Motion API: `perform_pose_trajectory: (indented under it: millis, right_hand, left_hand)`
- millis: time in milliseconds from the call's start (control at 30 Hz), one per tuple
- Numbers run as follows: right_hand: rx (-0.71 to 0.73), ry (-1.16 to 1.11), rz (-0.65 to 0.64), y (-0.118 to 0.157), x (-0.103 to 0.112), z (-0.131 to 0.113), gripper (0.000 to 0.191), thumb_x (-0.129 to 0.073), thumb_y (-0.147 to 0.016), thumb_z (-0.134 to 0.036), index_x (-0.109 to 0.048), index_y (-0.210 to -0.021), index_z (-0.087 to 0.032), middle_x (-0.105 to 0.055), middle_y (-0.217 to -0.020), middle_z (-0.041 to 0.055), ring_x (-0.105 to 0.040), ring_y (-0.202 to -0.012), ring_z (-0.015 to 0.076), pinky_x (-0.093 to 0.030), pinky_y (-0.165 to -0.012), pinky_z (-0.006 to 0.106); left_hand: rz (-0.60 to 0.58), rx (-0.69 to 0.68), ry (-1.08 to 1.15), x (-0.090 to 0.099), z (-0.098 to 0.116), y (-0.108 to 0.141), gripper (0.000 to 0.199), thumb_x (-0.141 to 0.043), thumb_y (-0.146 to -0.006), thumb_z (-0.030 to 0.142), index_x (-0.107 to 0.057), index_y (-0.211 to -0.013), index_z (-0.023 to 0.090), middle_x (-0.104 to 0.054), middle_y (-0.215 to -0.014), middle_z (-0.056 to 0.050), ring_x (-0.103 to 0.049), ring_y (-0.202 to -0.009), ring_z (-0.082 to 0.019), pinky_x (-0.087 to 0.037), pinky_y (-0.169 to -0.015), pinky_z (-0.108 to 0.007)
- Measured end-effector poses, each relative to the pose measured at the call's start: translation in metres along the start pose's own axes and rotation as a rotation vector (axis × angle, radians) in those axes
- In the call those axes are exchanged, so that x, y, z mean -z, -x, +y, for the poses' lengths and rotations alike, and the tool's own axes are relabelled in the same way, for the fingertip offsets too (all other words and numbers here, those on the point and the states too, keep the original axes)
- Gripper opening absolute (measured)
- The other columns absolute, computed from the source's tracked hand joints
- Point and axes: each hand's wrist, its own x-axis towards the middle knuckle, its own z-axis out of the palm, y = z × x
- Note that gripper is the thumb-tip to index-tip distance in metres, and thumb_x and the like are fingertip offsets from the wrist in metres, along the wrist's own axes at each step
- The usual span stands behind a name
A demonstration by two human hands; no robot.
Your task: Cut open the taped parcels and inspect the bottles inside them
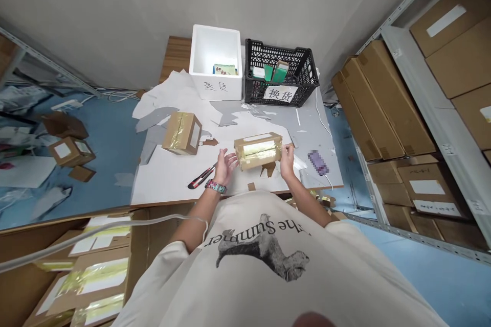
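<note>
Currently at the desk (172, 201): a person stands over it, seen from the shoulders down, in a pale printed T-shirt (261, 250).
Left hand (226, 166): fingers spread and raised, fingertips against the near end of the carton, a beaded wristband (215, 186) on the wrist.
Right hand (287, 160): cupped around the far end, fingers curled over the corner; no pinch shows.
Taped cardboard carton (258, 150): lies sideways between both hands, over the middle of the desk; whether its underside touches the surface is hidden.
Tape: glossy yellowish bands cross the carton's face, and a second taped carton (181, 133) sits further along the desk, tilted slightly.
Progress so far: both cartons carry tape and torn cardboard scraps (268, 168) lie near the hands; whether the tape is being sealed or cut is impossible to tell.
Nearby: a red-and-black utility knife (200, 176) lies beside the left hand, untouched.
Back of the desk: a white foam box (215, 56) with handwritten characters holds printed packets, and a black plastic crate (282, 71) with a paper label holds green-and-white packets.
Right side: a pixelated purple object (318, 162) lies on the desk by a white cable; steel shelves (387, 214) hold stacked brown cartons.
</note>
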Motion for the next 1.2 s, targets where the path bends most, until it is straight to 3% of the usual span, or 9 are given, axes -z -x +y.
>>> perform_pose_trajectory:
  millis: [133, 233, 300, 433, 633, 833, 967, 1067, 1200]
  right_hand:
    - [0.259, 0.098, -0.067, 0.016, -0.005, -0.023, 0.054, -0.058, -0.106, -0.064, -0.069, -0.143, -0.026, -0.070, -0.143, 0.0140, -0.065, -0.140, 0.0331, -0.053, -0.123, 0.048]
    - [0.377, 0.156, -0.161, 0.030, -0.009, -0.030, 0.049, -0.054, -0.109, -0.063, -0.077, -0.137, -0.029, -0.070, -0.141, 0.0138, -0.063, -0.147, 0.0366, -0.051, -0.128, 0.051]
    - [0.389, 0.178, -0.180, 0.034, -0.010, -0.033, 0.049, -0.050, -0.112, -0.065, -0.079, -0.127, -0.029, -0.071, -0.135, 0.0134, -0.063, -0.148, 0.0370, -0.051, -0.127, 0.050]
    - [0.321, 0.135, -0.140, 0.032, -0.009, -0.031, 0.050, -0.050, -0.113, -0.067, -0.078, -0.113, -0.026, -0.075, -0.122, 0.0125, -0.068, -0.139, 0.0352, -0.054, -0.122, 0.048]
    - [0.101, 0.015, -0.102, 0.029, -0.005, -0.007, 0.073, -0.052, -0.110, -0.069, -0.067, -0.165, -0.023, -0.075, -0.144, 0.0140, -0.065, -0.142, 0.0313, -0.052, -0.124, 0.045]
    - [0.020, 0.063, -0.069, 0.024, -0.010, 0.033, 0.077, -0.066, -0.098, -0.059, -0.069, -0.167, -0.024, -0.067, -0.122, 0.0074, -0.069, -0.113, 0.0246, -0.058, -0.118, 0.043]
    - [-0.118, 0.203, -0.092, 0.023, -0.010, 0.058, 0.073, -0.068, -0.093, -0.049, -0.072, -0.159, -0.019, -0.072, -0.122, 0.0094, -0.071, -0.112, 0.0271, -0.058, -0.119, 0.048]
    - [-0.111, 0.232, -0.132, 0.025, -0.012, 0.068, 0.072, -0.070, -0.094, -0.050, -0.071, -0.159, -0.019, -0.078, -0.121, 0.0095, -0.073, -0.114, 0.0284, -0.062, -0.113, 0.046]
    - [-0.067, 0.265, -0.152, 0.025, -0.020, 0.066, 0.071, -0.069, -0.096, -0.050, -0.069, -0.159, -0.016, -0.081, -0.127, 0.0122, -0.075, -0.120, 0.0280, -0.063, -0.111, 0.042]
  left_hand:
    - [-0.073, 0.240, -0.051, 0.019, -0.008, -0.012, 0.089, -0.041, -0.107, 0.094, -0.075, -0.147, 0.022, -0.083, -0.129, -0.017, -0.080, -0.124, -0.034, -0.067, -0.106, -0.048]
    - [-0.179, 0.337, -0.072, 0.026, -0.021, -0.004, 0.086, -0.050, -0.104, 0.096, -0.076, -0.147, 0.026, -0.083, -0.133, -0.017, -0.081, -0.124, -0.035, -0.068, -0.105, -0.050]
    - [-0.191, 0.295, -0.047, 0.029, -0.028, 0.002, 0.083, -0.056, -0.103, 0.094, -0.073, -0.151, 0.028, -0.082, -0.138, -0.017, -0.081, -0.125, -0.033, -0.068, -0.104, -0.048]
    - [-0.071, 0.091, 0.002, 0.033, -0.027, 0.000, 0.074, -0.050, -0.109, 0.089, -0.066, -0.153, 0.032, -0.078, -0.150, -0.015, -0.077, -0.136, -0.031, -0.065, -0.108, -0.046]
    - [-0.069, -0.108, -0.120, 0.038, -0.016, -0.013, 0.066, -0.052, -0.107, 0.090, -0.064, -0.124, 0.028, -0.077, -0.148, -0.013, -0.070, -0.145, -0.030, -0.056, -0.122, -0.047]
    - [-0.118, -0.130, -0.282, 0.043, -0.039, -0.015, 0.049, -0.073, -0.099, 0.074, -0.059, -0.095, 0.026, -0.078, -0.124, -0.010, -0.077, -0.126, -0.031, -0.059, -0.118, -0.049]
    - [-0.049, -0.275, -0.693, 0.073, -0.048, -0.018, 0.024, -0.077, -0.095, 0.048, -0.075, -0.102, 0.025, -0.079, -0.136, -0.018, -0.068, -0.143, -0.042, -0.044, -0.135, -0.057]
    - [0.111, -0.407, -1.021, 0.112, -0.049, -0.018, 0.047, -0.079, -0.086, 0.029, -0.075, -0.132, 0.021, -0.068, -0.160, -0.024, -0.054, -0.160, -0.047, -0.033, -0.141, -0.061]
    - [0.210, -0.133, -1.328, 0.160, -0.049, -0.016, 0.056, -0.077, -0.084, 0.026, -0.071, -0.139, 0.020, -0.070, -0.154, -0.027, -0.061, -0.150, -0.050, -0.047, -0.127, -0.066]
